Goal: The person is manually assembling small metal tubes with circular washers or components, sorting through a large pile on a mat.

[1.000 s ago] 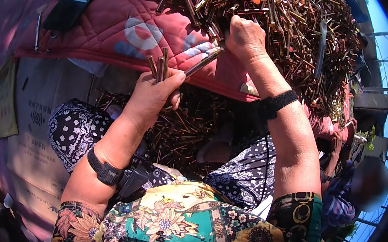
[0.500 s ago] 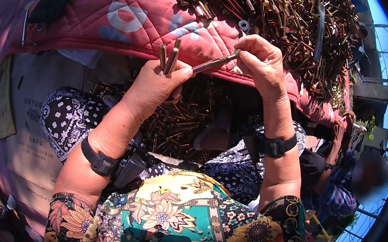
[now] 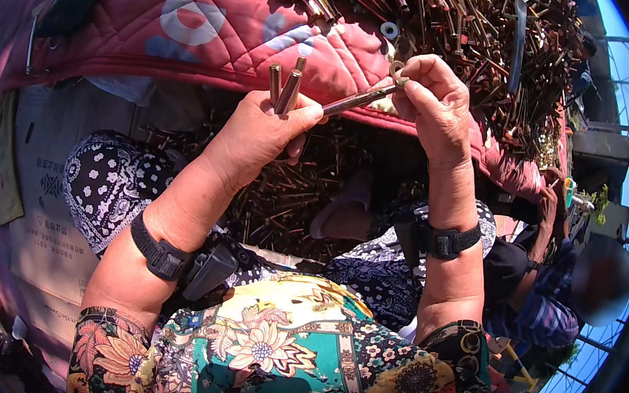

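Observation:
My left hand [image 3: 280, 126] is closed round several metal anchor bolts. Three threaded ends [image 3: 289, 91] stick up above its knuckles, and one longer anchor bolt [image 3: 360, 101] points out to the right past the thumb. At that bolt's far tip, my right hand [image 3: 437, 106] has thumb and fingers pinched together. A small washer-like ring [image 3: 397, 68] shows at the right fingertips; part of it is hidden. Both hands are held above the near edge of a red quilted cover [image 3: 247, 41].
A large heap of loose bolts [image 3: 464, 43] lies on the cover at the far side, with a pale washer [image 3: 388, 30] beside it. More bolts [image 3: 290, 209] lie below, between my legs. Flattened cardboard [image 3: 59, 191] is at left. Another person [image 3: 541, 315] sits at right.
The right hand has shifted slightly right, and a ring now shows at its fingertips. The left hand and its bolts have moved a little to the right too.

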### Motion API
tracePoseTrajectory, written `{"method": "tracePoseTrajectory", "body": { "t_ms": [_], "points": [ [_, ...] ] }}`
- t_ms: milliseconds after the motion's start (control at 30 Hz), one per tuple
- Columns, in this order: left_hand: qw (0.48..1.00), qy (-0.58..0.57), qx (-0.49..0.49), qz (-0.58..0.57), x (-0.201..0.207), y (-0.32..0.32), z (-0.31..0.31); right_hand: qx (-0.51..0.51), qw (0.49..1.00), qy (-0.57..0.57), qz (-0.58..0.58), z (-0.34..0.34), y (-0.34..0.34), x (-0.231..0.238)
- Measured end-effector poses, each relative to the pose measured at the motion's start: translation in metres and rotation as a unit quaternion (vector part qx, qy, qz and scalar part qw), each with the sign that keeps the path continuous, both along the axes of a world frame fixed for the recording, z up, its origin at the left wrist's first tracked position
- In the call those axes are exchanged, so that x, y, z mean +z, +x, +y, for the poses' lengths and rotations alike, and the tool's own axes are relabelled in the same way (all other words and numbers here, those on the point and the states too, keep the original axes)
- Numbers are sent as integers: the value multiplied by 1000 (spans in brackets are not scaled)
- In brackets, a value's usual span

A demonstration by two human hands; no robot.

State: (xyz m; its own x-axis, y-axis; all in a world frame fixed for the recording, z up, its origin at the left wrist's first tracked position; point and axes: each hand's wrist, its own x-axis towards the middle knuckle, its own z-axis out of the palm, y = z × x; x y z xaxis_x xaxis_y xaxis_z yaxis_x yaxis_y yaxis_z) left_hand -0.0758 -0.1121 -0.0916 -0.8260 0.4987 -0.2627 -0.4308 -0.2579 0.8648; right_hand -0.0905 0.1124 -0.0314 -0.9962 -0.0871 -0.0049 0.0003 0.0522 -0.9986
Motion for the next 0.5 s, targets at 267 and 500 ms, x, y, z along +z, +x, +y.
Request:
{"method": "tracePoseTrajectory", "body": {
  "t_ms": [267,500],
  "points": [
    [1000,-10,5,-8,4,-1,-2,18,1000,17,7,1,1,-3],
    [1000,-15,14,-2,2,-4,-3,35,999,28,-1,3,3,-4]
  ]
}}
